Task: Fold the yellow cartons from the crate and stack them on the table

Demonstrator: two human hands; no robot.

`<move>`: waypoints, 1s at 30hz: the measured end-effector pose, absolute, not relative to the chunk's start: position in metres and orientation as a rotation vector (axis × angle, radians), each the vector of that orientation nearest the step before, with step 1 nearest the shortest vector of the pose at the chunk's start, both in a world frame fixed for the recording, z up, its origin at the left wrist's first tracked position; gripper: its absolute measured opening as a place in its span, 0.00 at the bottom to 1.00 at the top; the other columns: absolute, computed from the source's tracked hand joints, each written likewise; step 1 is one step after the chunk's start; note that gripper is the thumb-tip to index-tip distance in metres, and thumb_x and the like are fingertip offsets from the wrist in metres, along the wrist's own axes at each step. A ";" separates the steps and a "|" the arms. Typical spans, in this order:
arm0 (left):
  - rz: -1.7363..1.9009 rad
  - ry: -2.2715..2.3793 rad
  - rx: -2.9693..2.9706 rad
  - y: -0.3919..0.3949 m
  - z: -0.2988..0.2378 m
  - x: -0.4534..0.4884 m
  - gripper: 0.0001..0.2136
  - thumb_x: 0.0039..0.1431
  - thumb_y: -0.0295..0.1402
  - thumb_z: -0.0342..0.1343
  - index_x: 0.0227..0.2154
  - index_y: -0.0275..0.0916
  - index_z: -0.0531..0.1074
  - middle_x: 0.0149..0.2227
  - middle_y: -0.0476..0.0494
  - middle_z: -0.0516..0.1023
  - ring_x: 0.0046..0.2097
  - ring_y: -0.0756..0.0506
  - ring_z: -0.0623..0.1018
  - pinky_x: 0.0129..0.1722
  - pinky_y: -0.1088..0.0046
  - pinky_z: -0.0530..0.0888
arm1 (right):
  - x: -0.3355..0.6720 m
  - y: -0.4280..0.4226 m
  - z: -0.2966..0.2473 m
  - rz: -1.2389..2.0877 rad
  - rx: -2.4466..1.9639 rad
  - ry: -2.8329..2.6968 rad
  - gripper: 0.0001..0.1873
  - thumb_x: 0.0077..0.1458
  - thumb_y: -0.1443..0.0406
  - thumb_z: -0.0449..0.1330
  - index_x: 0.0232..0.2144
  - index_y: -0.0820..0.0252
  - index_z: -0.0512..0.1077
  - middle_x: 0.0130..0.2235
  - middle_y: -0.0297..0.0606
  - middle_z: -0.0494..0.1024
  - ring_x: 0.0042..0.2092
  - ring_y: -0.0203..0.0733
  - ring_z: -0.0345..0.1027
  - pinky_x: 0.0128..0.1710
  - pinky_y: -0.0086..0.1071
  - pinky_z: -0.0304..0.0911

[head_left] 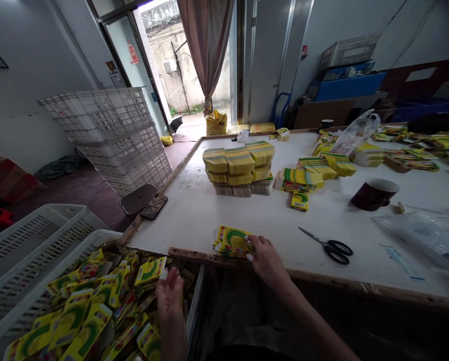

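Flattened yellow-and-green cartons fill a white plastic crate (114, 233) at the lower left. Above that heap, my left hand (171, 296) is palm up with its fingers curled at the end of one flat carton (151, 271). At the table's front edge lies a small stack of flat cartons (230, 240). My right hand (267, 260) grips the right end of this stack, thumb at the near side and fingers over the top. Beyond it stand neat banded-looking piles of cartons (239, 165), several blocks stacked in rows.
Black-handled scissors (337, 250) lie right of my right hand. Farther right are a dark mug (375, 194), a clear plastic bag (427, 235) and loose carton bundles (299, 179). A phone (154, 206) rests at the table's left edge. Stacked white crates (111, 135) stand left.
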State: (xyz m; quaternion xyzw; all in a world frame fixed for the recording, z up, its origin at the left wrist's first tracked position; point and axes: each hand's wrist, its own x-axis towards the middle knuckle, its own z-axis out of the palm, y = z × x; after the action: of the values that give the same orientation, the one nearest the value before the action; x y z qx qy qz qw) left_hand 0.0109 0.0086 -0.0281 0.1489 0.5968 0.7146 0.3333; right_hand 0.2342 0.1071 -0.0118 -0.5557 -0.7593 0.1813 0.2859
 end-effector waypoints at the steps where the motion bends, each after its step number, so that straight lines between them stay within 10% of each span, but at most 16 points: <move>1: 1.813 1.519 0.434 0.008 -0.029 0.016 0.26 0.53 0.41 0.60 0.54 0.43 0.60 0.57 0.36 0.66 0.61 0.37 0.63 0.60 0.56 0.62 | 0.234 0.107 -0.010 0.487 -1.484 -2.013 0.22 0.47 0.77 0.52 0.46 0.62 0.64 0.43 0.46 0.72 0.45 0.50 0.64 0.45 0.40 0.62; 8: 1.779 0.985 0.517 0.003 -0.017 0.061 0.29 0.47 0.49 0.62 0.51 0.43 0.67 0.54 0.38 0.71 0.56 0.37 0.69 0.52 0.61 0.71 | 0.209 0.071 0.013 1.124 -1.083 -1.738 0.22 0.47 0.72 0.56 0.46 0.57 0.57 0.31 0.30 0.67 0.29 0.36 0.63 0.31 0.29 0.63; 13: 1.852 0.706 0.218 0.015 0.009 0.072 0.19 0.50 0.52 0.56 0.35 0.41 0.73 0.33 0.46 0.75 0.37 0.44 0.76 0.40 0.67 0.76 | 0.179 0.025 0.015 1.602 -0.763 -1.568 0.28 0.43 0.75 0.58 0.47 0.55 0.59 0.33 0.29 0.68 0.32 0.34 0.62 0.31 0.26 0.59; 17: 1.884 0.757 0.172 0.017 0.009 0.069 0.21 0.45 0.55 0.59 0.27 0.40 0.71 0.25 0.53 0.68 0.27 0.51 0.71 0.30 0.77 0.73 | 0.172 0.019 0.011 1.596 -0.815 -1.589 0.30 0.38 0.75 0.64 0.45 0.55 0.63 0.31 0.26 0.66 0.32 0.33 0.58 0.30 0.25 0.56; 22: 1.755 1.064 0.306 0.006 -0.014 0.068 0.24 0.43 0.52 0.63 0.39 0.41 0.74 0.35 0.45 0.77 0.39 0.44 0.78 0.40 0.69 0.74 | 0.183 0.032 0.007 1.588 -0.862 -1.417 0.15 0.46 0.69 0.63 0.39 0.58 0.68 0.29 0.28 0.68 0.31 0.34 0.61 0.31 0.26 0.58; 26: 1.670 1.286 0.383 0.004 -0.016 0.055 0.17 0.38 0.43 0.69 0.28 0.37 0.75 0.27 0.46 0.80 0.31 0.44 0.78 0.34 0.69 0.75 | 0.195 0.039 0.005 1.527 -0.862 -1.461 0.05 0.51 0.66 0.61 0.33 0.60 0.73 0.32 0.34 0.75 0.34 0.38 0.68 0.34 0.29 0.63; 30: 1.609 1.218 0.585 0.007 -0.001 0.022 0.25 0.45 0.52 0.62 0.40 0.38 0.76 0.38 0.39 0.81 0.41 0.38 0.79 0.43 0.63 0.74 | 0.208 0.047 0.006 1.088 -0.917 -1.826 0.10 0.53 0.71 0.56 0.34 0.58 0.77 0.31 0.37 0.76 0.33 0.38 0.68 0.32 0.29 0.62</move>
State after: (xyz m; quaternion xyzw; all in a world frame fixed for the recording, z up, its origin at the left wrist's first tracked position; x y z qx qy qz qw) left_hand 0.0220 0.0068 -0.0014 0.2414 0.5029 0.6644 0.4974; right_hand 0.2079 0.0467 0.0064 -0.3627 -0.7223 0.4305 0.4018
